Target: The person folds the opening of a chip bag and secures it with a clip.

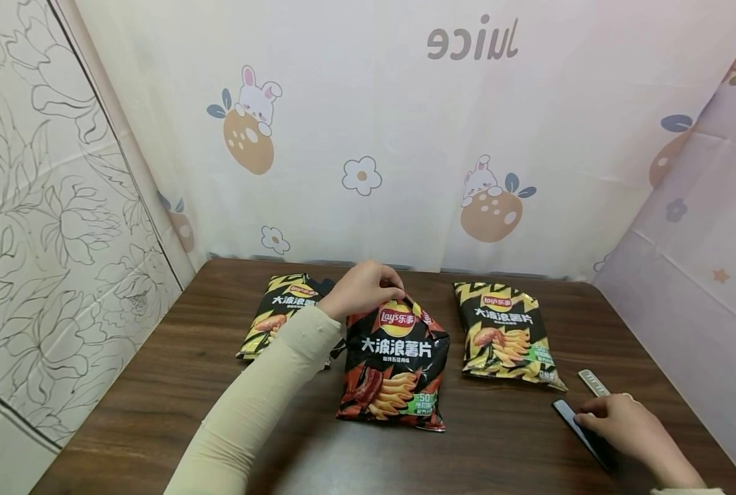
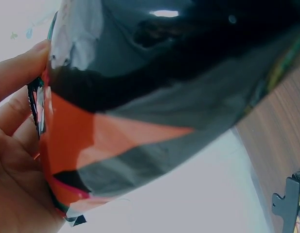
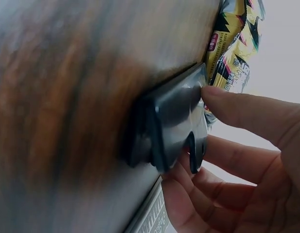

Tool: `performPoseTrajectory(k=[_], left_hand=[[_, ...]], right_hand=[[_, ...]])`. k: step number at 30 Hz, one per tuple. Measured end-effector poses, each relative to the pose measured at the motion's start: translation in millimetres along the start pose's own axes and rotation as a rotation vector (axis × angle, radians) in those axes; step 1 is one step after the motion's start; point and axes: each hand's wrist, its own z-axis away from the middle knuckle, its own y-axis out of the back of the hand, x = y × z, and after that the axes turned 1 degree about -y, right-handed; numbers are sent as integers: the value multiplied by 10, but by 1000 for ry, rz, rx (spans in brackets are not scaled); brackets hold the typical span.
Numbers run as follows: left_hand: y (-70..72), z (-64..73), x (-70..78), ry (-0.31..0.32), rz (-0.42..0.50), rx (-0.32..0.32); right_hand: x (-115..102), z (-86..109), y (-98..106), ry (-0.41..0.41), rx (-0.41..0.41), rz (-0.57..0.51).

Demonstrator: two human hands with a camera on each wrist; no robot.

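Note:
My left hand [image 1: 364, 287] pinches the folded top corner of a red and black bag of potato chips [image 1: 398, 371], which is tilted up in the middle of the table. In the left wrist view, the bag's shiny back [image 2: 135, 102] fills most of the picture, with thumb and fingers at its edge. On the right, my right hand [image 1: 630, 426] grips a long black clip [image 1: 581, 434] between thumb and fingers, close over the tabletop. The right wrist view shows the clip [image 3: 176, 116] with its notched end by my fingertips. A pale green-grey ruler-like strip [image 1: 593, 383] lies beside that hand.
A yellow and black chip bag [image 1: 505, 333] lies at the right. Another yellow bag [image 1: 269, 323] lies at the left, partly behind my left arm, with a black clip [image 2: 287, 206] against it. The wooden table [image 1: 176, 405] meets patterned curtains [image 1: 368, 227] at the back.

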Motion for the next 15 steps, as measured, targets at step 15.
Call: performPoseTrajectory(k=[15], left_hand=[[18, 5, 26, -4, -7, -1]], right_hand=[[-3, 87, -33, 1, 24, 31]])
